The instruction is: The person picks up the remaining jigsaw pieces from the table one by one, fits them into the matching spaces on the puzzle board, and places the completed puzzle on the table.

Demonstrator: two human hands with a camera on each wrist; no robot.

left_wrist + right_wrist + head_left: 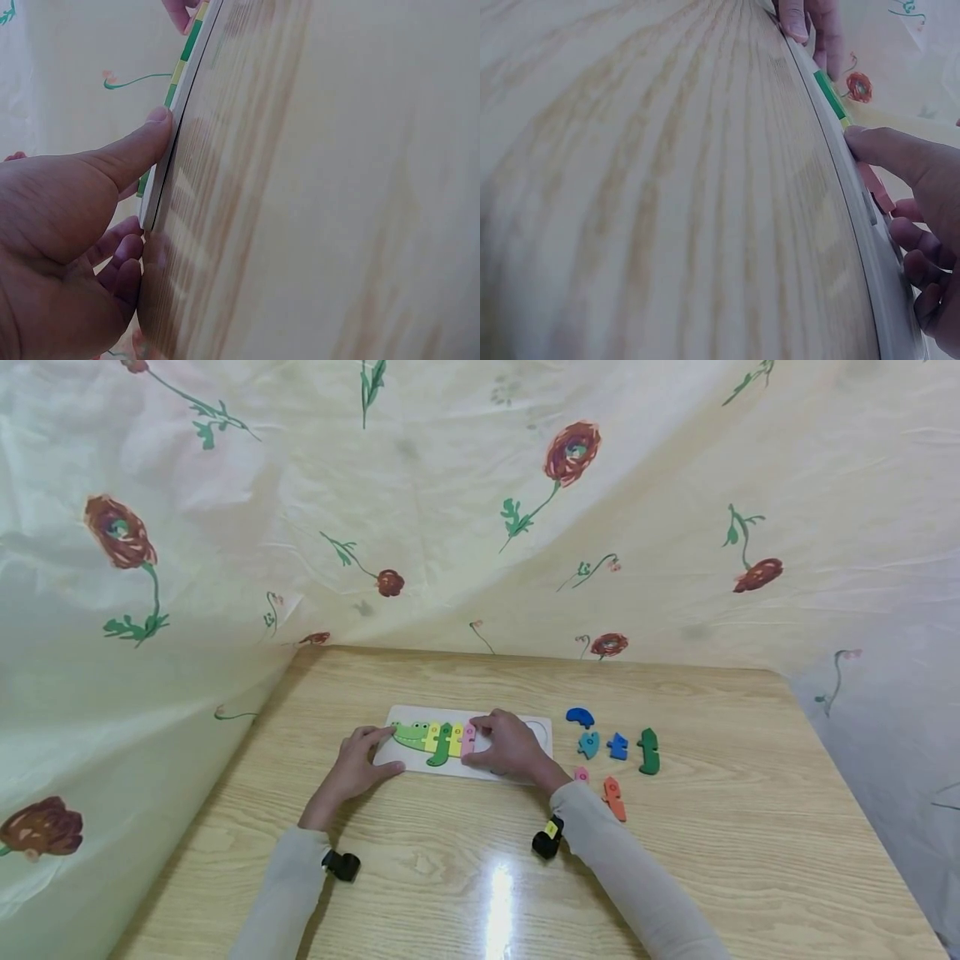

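A pale wooden puzzle board (405, 712) lies on the table, bearing a crocodile of coloured pieces. At its left end is the green head piece (410, 737), followed by yellow and green body pieces. My left hand (356, 766) holds the board's left end, thumb at the front edge and fingers toward the back corner. With thumb and fingertips, my right hand (513, 745) pinches a pink puzzle piece (468, 739) at the right end of the row. In the right wrist view, that pink piece (875, 187) shows beside the thumb. My right hand hides part of the board.
Right of the board lie loose pieces: a dark blue curved one (580, 717), a light blue one (588, 744), a blue one (618, 746), a green one (649, 752), a pink one (581, 773) and an orange one (614, 799). A flowered cloth (450, 527) hangs behind the table.
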